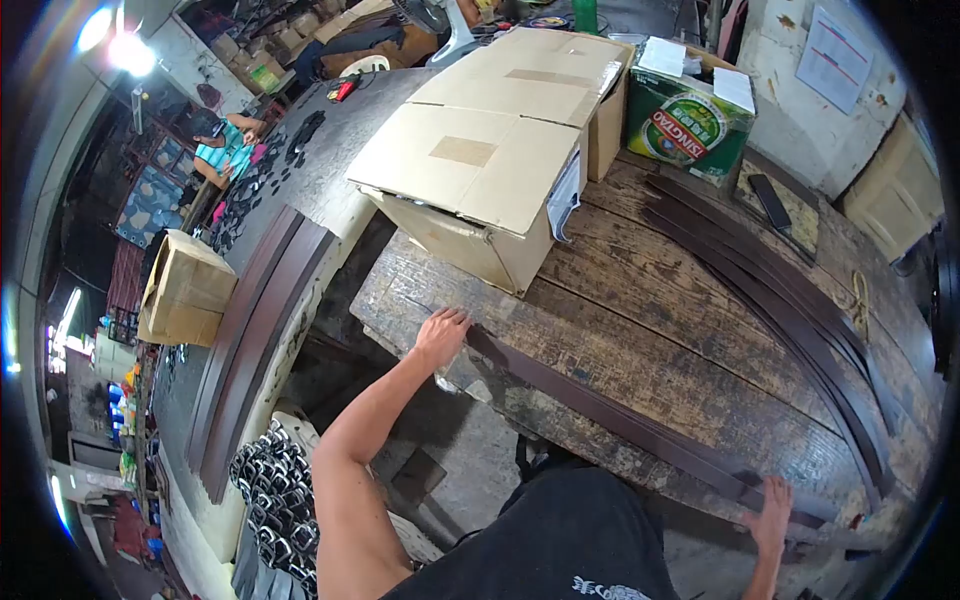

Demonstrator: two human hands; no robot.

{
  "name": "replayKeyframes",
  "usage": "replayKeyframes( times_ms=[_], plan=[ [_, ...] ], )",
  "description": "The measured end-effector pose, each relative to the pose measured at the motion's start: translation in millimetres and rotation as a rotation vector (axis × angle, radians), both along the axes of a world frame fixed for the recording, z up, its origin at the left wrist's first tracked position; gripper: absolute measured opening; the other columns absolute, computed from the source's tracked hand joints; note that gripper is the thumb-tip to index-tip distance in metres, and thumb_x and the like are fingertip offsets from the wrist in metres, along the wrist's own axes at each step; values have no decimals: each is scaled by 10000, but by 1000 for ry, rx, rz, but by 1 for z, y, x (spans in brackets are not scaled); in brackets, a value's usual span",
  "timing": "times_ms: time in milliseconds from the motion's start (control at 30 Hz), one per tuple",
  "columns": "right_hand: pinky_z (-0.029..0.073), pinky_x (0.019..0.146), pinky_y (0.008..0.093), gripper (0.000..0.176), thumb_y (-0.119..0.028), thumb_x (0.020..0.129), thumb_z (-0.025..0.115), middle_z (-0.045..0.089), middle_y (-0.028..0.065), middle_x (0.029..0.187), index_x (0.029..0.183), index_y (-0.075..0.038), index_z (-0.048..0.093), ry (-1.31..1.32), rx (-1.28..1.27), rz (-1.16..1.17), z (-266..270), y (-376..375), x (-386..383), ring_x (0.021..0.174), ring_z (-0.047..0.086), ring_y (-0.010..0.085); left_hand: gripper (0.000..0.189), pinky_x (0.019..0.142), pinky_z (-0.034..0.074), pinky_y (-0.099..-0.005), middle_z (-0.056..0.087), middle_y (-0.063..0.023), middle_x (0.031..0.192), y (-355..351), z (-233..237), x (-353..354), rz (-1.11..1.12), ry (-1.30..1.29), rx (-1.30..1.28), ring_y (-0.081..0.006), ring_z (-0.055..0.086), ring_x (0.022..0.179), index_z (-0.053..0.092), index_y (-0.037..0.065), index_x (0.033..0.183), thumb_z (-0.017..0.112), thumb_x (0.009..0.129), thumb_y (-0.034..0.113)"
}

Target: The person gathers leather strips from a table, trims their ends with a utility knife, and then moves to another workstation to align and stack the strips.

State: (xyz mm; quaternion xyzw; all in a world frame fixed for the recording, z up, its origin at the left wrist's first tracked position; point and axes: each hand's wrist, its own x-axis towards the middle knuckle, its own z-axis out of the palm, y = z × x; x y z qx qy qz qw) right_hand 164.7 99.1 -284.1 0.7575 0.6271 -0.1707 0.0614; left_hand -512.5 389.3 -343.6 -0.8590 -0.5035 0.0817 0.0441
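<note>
A long dark brown leather strip [600, 403], perhaps several stacked together, lies along the near edge of the worn wooden table [650, 330]. My left hand [441, 335] rests at the strip's left end, its fingers lying flat on the tabletop. Near the other end, my right hand [772, 512] presses down with fingers stretched out across the leather. Farther back on the right, a bundle of similar brown strips [775, 300] curves over the boards.
A large cardboard box [480, 160] stands behind my left hand, beside a green Tsingtao carton [690, 120]. A dark phone [770, 202] lies at the back right. Metal buckles [275, 500] hang at lower left. Across the gap, a person [222, 145] sits by a bench holding brown strips [265, 340].
</note>
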Motion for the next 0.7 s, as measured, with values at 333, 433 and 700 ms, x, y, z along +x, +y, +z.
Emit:
replayKeyframes(
  times_ms=[333, 433, 700],
  plan=[
    [296, 1122, 457, 655, -49, 680, 758, 513, 155, 1327, 1292, -35, 524, 109, 23, 1, -14, 34, -52, 1272, 439, 332, 274, 916, 465, -375, 670, -109, 955, 19, 6, -9, -69, -86, -85, -266, 629, 994, 651, 53, 992, 610, 729, 113],
    [306, 1110, 449, 628, -66, 691, 708, 519, 159, 1324, 1288, -29, 519, 96, 7, 37, -22, 35, -49, 1258, 452, 335, 210, 834, 503, -407, 681, -118, 913, 27, 8, -13, -25, -88, -179, -295, 647, 941, 672, 79, 922, 655, 722, 142],
    [309, 1116, 440, 627, -91, 712, 700, 517, 150, 1328, 1305, -34, 505, 74, 31, 64, -28, 35, -50, 1276, 442, 315, 204, 782, 526, -418, 690, -114, 904, 35, 11, -16, 11, -64, -250, -307, 664, 876, 698, 117, 918, 684, 721, 167]
  ],
)
